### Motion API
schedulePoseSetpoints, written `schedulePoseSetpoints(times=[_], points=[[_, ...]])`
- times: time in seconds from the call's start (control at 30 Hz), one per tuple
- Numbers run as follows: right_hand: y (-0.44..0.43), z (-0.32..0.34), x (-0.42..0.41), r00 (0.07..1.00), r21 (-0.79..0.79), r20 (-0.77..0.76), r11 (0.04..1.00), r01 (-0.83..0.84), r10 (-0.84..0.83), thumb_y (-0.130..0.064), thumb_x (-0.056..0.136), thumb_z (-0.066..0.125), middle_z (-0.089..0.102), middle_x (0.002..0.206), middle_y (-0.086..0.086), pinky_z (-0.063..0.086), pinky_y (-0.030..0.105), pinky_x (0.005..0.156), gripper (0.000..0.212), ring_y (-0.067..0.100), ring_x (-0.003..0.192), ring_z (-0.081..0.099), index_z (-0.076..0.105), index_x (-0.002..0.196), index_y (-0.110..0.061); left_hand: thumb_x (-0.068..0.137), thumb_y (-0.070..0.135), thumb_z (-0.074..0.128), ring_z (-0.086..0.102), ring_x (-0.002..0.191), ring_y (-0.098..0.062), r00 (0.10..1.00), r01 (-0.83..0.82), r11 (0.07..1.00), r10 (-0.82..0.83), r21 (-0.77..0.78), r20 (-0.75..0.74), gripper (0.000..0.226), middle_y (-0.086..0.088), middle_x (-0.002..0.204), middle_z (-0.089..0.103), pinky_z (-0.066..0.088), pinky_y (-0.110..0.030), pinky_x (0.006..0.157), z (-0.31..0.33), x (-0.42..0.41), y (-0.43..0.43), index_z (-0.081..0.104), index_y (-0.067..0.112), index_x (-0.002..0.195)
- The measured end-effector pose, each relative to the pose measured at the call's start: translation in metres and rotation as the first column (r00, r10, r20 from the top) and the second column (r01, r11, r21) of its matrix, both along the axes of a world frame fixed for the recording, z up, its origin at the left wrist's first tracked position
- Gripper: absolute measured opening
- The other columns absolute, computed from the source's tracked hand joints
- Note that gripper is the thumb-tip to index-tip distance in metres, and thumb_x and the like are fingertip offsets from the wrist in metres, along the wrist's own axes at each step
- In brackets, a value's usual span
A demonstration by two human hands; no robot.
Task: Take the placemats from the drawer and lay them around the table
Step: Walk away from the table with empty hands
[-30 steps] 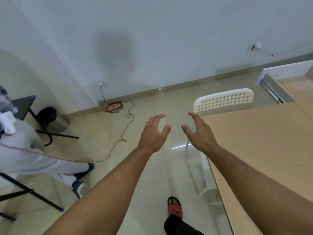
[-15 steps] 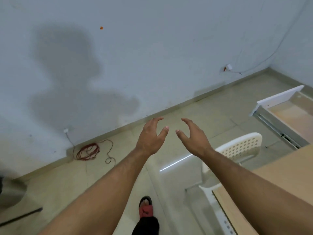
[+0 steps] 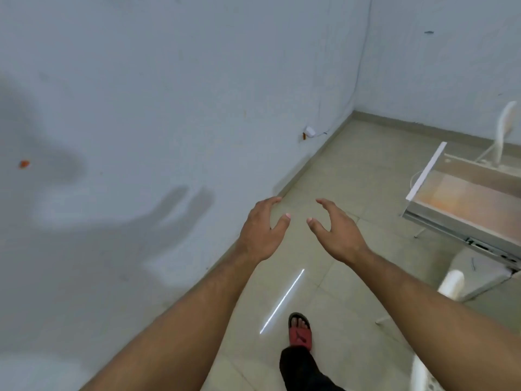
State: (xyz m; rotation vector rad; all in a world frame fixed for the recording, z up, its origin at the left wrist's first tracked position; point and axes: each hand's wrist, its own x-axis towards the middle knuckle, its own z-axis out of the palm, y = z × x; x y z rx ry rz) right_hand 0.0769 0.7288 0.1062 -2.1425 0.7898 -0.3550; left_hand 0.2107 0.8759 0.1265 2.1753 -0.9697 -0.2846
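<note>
Gaping drawer, pale orange inside

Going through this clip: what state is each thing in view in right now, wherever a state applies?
left hand: empty, fingers loosely curled, held in the air
right hand: empty, fingers loosely curled, held in the air
drawer: pulled open; orange tint inside, contents too blurred to tell
sandal: worn on the foot, on the floor
</note>
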Motion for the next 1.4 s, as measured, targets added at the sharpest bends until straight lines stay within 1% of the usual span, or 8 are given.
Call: schedulePoseSetpoints(times=[0.33,0.53,0.77,1.0,1.17,1.27,1.33,1.4], points=[[-0.195,0.002,0.123,0.963,0.048,-0.004,0.962,0.268,-0.268,-0.048,0.096,0.052,0.046,0.151,-0.001,0.034,0.032,0.108,0.058,0.017,0.138,0.042,0.037,0.149,-0.027,0.098,0.048,0.053,0.046,0.132,-0.010,0.978,0.206,0.979,-0.206,0.008,-0.030,0.049,0.009,0.145,0.048,0.041,-0.031,0.107,0.004,0.157,-0.237,0.045,0.031,0.144],[-0.306,-0.006,0.144,0.863,0.131,-0.039,0.854,0.504,-0.503,-0.048,0.098,0.051,0.045,0.152,0.000,0.034,0.032,0.109,0.058,0.018,0.139,0.042,0.037,0.149,-0.027,0.099,0.045,0.054,0.046,0.131,-0.008,0.899,0.432,0.902,-0.429,0.008,-0.089,0.049,0.009,0.143,0.049,0.041,-0.034,0.110,-0.005,0.188,-0.394,0.047,0.027,0.144],[-0.418,-0.023,0.153,0.626,0.240,-0.073,0.595,0.767,-0.776,-0.051,0.098,0.051,0.045,0.152,0.003,0.034,0.033,0.109,0.058,0.021,0.139,0.043,0.038,0.149,-0.027,0.098,0.043,0.056,0.049,0.129,-0.013,0.678,0.723,0.691,-0.707,0.008,-0.200,0.049,0.005,0.143,0.051,0.044,-0.041,0.109,-0.044,0.171,-0.575,0.049,0.025,0.142],[-0.491,-0.034,0.134,0.243,0.347,-0.153,0.178,0.921,-0.958,-0.044,0.098,0.053,0.052,0.145,-0.001,0.046,0.033,0.097,0.046,0.022,0.126,0.054,0.044,0.142,-0.033,0.099,0.041,0.055,0.050,0.129,-0.015,0.398,0.917,0.388,-0.889,0.089,-0.225,0.049,0.003,0.144,0.051,0.043,-0.039,0.109,-0.056,0.146,-0.713,0.047,0.024,0.143],[-0.523,-0.068,0.125,-0.033,0.569,-0.277,-0.192,0.800,-0.960,-0.042,0.094,0.056,0.065,0.116,-0.001,0.050,0.030,0.080,0.041,0.019,0.098,0.063,0.058,0.130,-0.022,0.098,0.038,0.057,0.051,0.123,-0.016,0.282,0.953,0.201,-0.864,0.227,-0.416,0.050,-0.001,0.143,0.051,0.044,-0.032,0.102,-0.081,0.109,-0.769,0.045,0.025,0.144],[-0.537,-0.096,0.122,-0.180,0.750,-0.422,-0.453,0.482,-0.889,-0.034,0.095,0.059,0.064,0.097,0.006,0.051,0.032,0.071,0.033,0.024,0.082,0.063,0.062,0.118,-0.010,0.096,0.041,0.056,0.052,0.120,-0.017,0.381,0.915,0.172,-0.663,0.364,-0.644,0.054,-0.001,0.140,0.052,0.040,-0.031,0.093,-0.104,0.083,-0.795,0.043,0.024,0.146],[-0.543,-0.111,0.121,-0.206,0.796,-0.499,-0.539,0.276,-0.842,-0.032,0.096,0.059,0.064,0.099,0.011,0.056,0.037,0.076,0.031,0.026,0.085,0.065,0.057,0.115,-0.008,0.095,0.044,0.053,0.057,0.113,-0.016,0.470,0.876,0.148,-0.479,0.459,-0.742,0.054,0.000,0.129,0.059,0.040,-0.035,0.090,-0.118,0.072,-0.807,0.046,0.020,0.143],[-0.548,-0.125,0.117,-0.263,0.815,-0.532,-0.571,0.098,-0.805,-0.030,0.097,0.058,0.064,0.102,0.017,0.054,0.047,0.092,0.032,0.033,0.087,0.064,0.054,0.118,-0.005,0.096,0.047,0.052,0.062,0.112,-0.017,0.499,0.864,0.103,-0.321,0.494,-0.805,0.054,-0.004,0.125,0.063,0.042,-0.040,0.096,-0.131,0.058,-0.816,0.047,0.019,0.142]])
